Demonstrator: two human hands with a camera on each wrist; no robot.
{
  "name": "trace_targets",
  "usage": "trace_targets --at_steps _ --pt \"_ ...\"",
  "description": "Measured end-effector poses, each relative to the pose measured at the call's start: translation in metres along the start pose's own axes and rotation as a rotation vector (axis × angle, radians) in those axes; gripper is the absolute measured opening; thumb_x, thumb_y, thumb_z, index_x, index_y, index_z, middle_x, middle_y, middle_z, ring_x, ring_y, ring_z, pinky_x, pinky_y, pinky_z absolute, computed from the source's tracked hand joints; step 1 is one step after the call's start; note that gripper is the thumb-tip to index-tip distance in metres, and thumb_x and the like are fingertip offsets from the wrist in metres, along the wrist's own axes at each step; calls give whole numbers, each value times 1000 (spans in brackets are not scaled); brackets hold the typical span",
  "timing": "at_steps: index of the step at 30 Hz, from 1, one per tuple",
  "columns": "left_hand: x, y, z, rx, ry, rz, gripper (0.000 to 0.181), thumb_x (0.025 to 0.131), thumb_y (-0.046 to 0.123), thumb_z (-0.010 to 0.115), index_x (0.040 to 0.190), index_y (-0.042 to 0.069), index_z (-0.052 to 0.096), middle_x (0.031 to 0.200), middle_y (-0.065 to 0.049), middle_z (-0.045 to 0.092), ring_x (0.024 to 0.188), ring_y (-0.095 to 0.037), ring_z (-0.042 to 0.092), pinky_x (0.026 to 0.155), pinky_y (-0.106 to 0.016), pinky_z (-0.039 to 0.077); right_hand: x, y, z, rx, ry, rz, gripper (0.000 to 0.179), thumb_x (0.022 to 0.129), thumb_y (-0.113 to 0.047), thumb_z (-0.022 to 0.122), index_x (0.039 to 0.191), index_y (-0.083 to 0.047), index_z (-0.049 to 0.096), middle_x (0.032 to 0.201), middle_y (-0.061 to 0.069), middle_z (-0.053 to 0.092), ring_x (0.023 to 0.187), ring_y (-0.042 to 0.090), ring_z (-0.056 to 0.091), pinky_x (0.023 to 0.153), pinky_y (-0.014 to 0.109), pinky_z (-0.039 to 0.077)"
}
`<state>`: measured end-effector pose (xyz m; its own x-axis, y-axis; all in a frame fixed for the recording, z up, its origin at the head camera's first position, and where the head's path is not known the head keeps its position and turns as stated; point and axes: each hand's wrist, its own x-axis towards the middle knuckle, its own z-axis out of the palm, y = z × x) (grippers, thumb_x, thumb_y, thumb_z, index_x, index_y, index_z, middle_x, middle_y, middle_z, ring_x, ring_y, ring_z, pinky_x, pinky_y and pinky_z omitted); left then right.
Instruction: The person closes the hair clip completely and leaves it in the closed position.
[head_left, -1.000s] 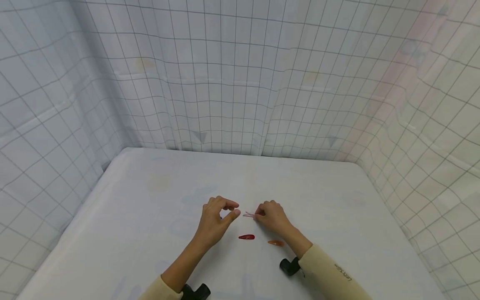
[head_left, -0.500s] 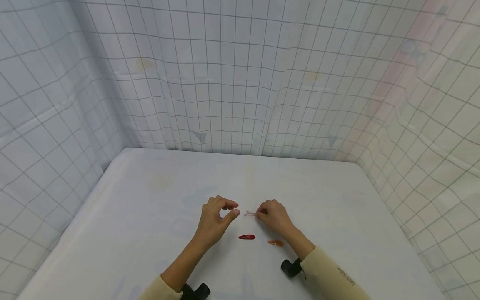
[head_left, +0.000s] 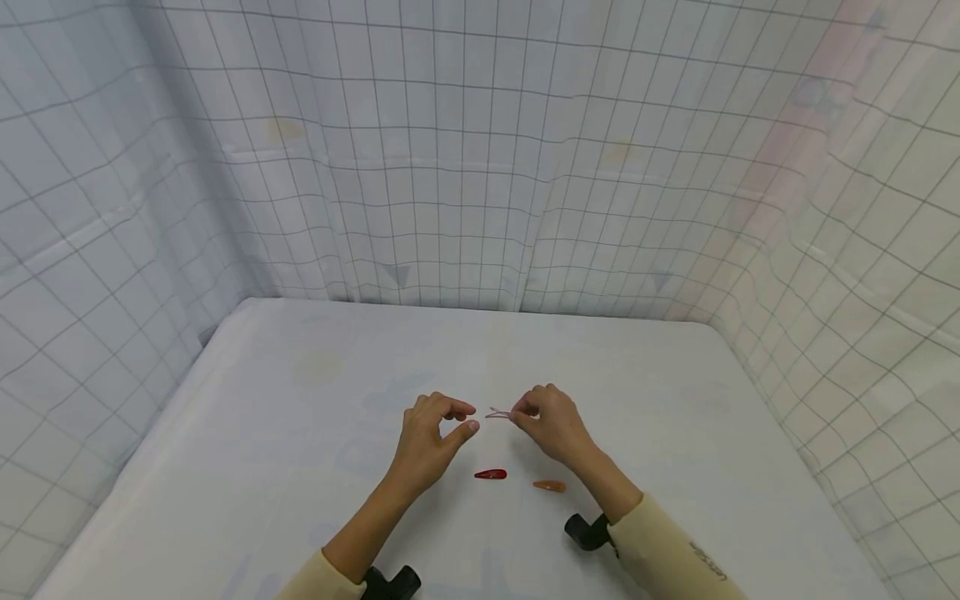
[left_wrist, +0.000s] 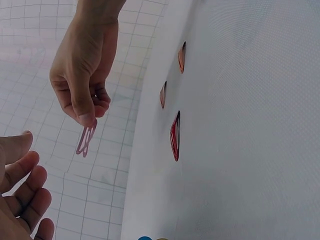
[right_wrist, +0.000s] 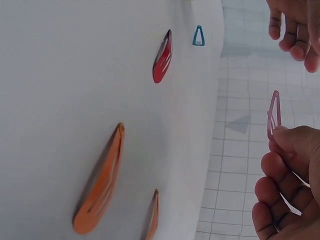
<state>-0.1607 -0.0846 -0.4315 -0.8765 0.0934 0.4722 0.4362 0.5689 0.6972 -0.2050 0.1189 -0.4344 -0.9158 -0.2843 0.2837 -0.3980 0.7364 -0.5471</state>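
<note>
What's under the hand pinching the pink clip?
The head view shows table around the right hand; the spot below is covered. The left wrist view shows a second orange clip, probably hidden there.

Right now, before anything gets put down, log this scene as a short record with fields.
Right hand: pinches a pink clip
Pink clip: held off the table
Left hand: nothing visible in it, thumb and index fingertips apart
Hands: not touching each other
On table: red clip, orange clip, smaller-looking orange clip, teal clip
Head view order: red clip left of orange clip
Background: gridded cloth
</note>
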Motion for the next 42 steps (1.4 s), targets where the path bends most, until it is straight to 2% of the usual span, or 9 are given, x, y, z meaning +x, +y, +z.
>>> trace_targets --at_steps 14,20,36,42 --pt "4 1 4 22 -20 -25 23 79 17 75 100 11 68 86 -1 62 88 -14 51 81 -37 36 -4 -14 -14 -12 99 -137 4 78 -16 76 79 -14 72 75 -6 66 76 8 51 67 24 42" --pt "5 2 6 41 -24 -36 23 79 17 75 101 13 68 86 0 62 88 -14 51 80 -37 36 -6 -16 -18 -23 126 -178 5 77 -16 77 79 -14 72 74 -6 66 76 8 52 67 23 43" --pt "8 5 8 34 -32 -25 27 79 20 75 104 12 68 87 -2 63 88 -15 52 80 -37 36 -10 -22 -20 -14 109 -200 5 79 -17 76 80 -14 72 76 -5 66 77 8 51 69 23 43" --pt "9 5 8 24 -36 -13 22 79 19 75 100 14 71 86 -2 63 86 -15 51 80 -35 36 -11 -23 -19 -12 110 -226 5 79 -17 76 80 -14 72 75 -5 65 76 8 51 68 22 43"
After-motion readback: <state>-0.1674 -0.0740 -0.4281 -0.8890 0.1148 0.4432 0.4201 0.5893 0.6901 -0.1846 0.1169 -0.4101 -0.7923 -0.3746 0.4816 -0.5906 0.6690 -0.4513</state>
